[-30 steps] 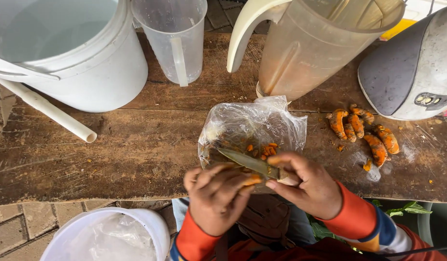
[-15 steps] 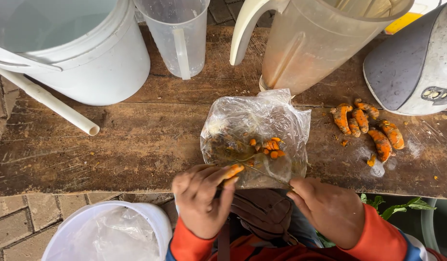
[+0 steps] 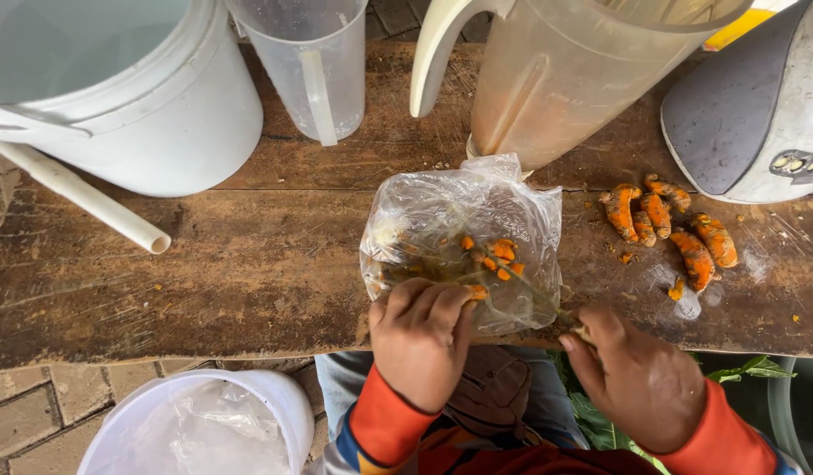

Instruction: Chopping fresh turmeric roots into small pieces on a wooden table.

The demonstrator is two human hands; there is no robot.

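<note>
- Orange turmeric piece [image 3: 477, 291] sits pinched in your left hand [image 3: 421, 339], fingers curled tight round it, right at the near edge of the clear plastic bag [image 3: 464, 237]. Keep it over the bag's mouth so cut bits drop inside with the chopped pieces [image 3: 497, 256] and not on the wood.
- Right hand [image 3: 640, 378] is closed, fingertips together at the bag's near right corner. Something thin seems to run from it across toward the left hand, likely a blade, but it is too blurred against the plastic to tell. Judgement: treat it as sharp and keep left fingertips tucked back from its line.
- Bag lies flat on the wooden plank [image 3: 248, 255], just in front of the blender jug [image 3: 565, 79]. It is limp and shifts easily; pin its near edge with the heel of your left hand.
- Whole turmeric roots [image 3: 666, 229] wait to the right of the bag, well within reach, near the grey appliance base [image 3: 758, 114].
- Left and far: white bucket [image 3: 116, 97], white pipe [image 3: 81, 193], clear measuring jug [image 3: 310, 70]. Near left, below the plank: lined white bucket [image 3: 204, 427].
- Risk, as I judge it: wet stained fingers slip on small pieces. Work slowly, short strokes.
</note>
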